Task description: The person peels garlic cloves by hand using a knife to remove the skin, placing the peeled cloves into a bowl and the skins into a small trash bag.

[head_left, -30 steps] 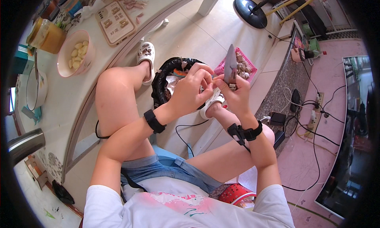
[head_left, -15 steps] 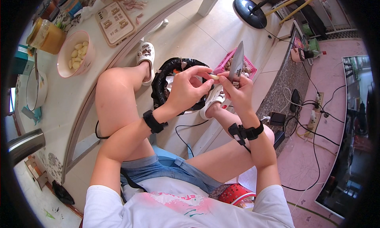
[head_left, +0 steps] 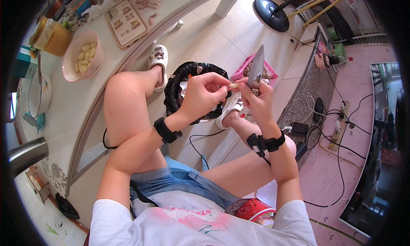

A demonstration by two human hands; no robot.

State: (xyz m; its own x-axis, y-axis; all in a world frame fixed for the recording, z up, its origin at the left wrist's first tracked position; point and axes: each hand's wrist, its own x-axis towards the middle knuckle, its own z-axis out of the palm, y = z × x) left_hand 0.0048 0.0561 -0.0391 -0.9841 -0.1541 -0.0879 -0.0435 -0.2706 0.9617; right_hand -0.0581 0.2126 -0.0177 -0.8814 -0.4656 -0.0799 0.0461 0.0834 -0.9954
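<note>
My left hand (head_left: 206,96) is closed, its thumb and fingertips pinched at one end of a pale garlic clove (head_left: 234,85). Wrapped round a knife (head_left: 256,66) is my right hand (head_left: 259,100), with the broad grey blade pointing up and away from me. My right thumb touches the clove's other end. Both hands meet above the gap between a bin (head_left: 173,85) lined with a black bag and a pink basket (head_left: 273,78) of what look like garlic bulbs. Peeled cloves (head_left: 86,56) lie in a pale pink bowl (head_left: 68,66) on the table at the left.
On the white table (head_left: 92,100) stand a jar (head_left: 51,35) of yellowish contents, a white enamel bowl (head_left: 35,96) and a patterned board (head_left: 127,23) with peelings beside it. Cables (head_left: 339,135) and a flat screen (head_left: 376,160) are at the right. A black round base (head_left: 271,14) stands on the floor ahead.
My left thumb has moved up against the index finger, closing the gap round the clove's end. The knife and right hand stay almost in place.
</note>
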